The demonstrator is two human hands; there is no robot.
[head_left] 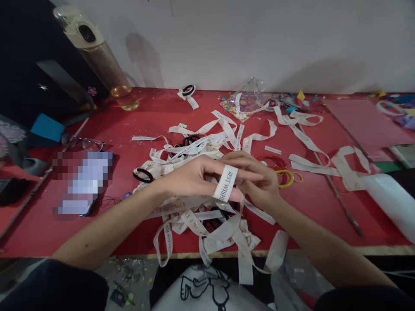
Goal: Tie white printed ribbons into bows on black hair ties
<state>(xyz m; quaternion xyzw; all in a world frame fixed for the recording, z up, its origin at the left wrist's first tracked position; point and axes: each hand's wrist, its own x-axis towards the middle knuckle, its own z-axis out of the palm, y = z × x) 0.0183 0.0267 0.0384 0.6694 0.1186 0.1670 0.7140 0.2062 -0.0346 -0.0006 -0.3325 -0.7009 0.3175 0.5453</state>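
Note:
A white ribbon (pixel 226 183) printed "BEST WISHE..." in dark letters loops around the outstretched fingers of my left hand (pixel 191 172). My right hand (pixel 261 179) meets those fingertips from the right, its fingers curled round the ribbon, and a pale tail hangs below it. Exactly how the right fingertips grip is partly hidden. Beneath both hands lies a tangled heap of printed ribbons (pixel 194 220), some with gold lettering, mixed with black hair ties (pixel 142 175). Just right of my right hand are yellow scissor-like handles (pixel 285 178).
A red tabletop (pixel 129 237) carries a bottle (pixel 103 65), a blurred phone (pixel 86 183), and glasses (pixel 86 144) on the left. Toward the back sit a ribbon bow with a black tie (pixel 188 93) and clear plastic packaging (pixel 253 95). Pink sheets (pixel 366 125) and a white object (pixel 389 203) are rightward.

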